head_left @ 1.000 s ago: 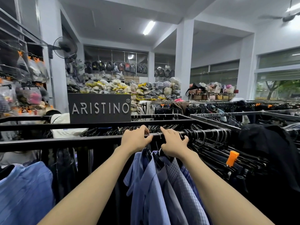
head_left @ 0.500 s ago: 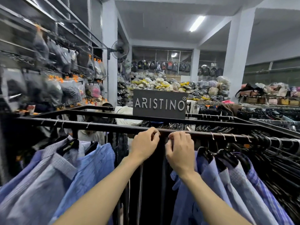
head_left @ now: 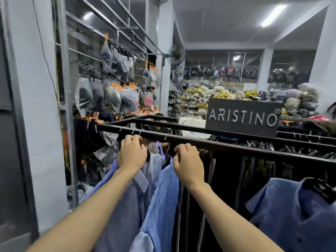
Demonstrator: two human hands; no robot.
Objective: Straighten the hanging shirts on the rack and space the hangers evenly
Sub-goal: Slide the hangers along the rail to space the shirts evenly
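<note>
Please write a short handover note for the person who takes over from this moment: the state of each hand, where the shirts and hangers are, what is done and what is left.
Left hand: closed on the hangers of the blue shirts bunched at the left end of the black rail.
Right hand: fingers curled at the rail just right of that bunch; what it grips cannot be seen.
Another blue shirt hangs apart, far to the right, with dark garments between.
Done: nothing evenly spaced yet here; the left hangers sit close together.
Left: spread the bunched hangers evenly along the rail, then straighten each shirt.
</note>
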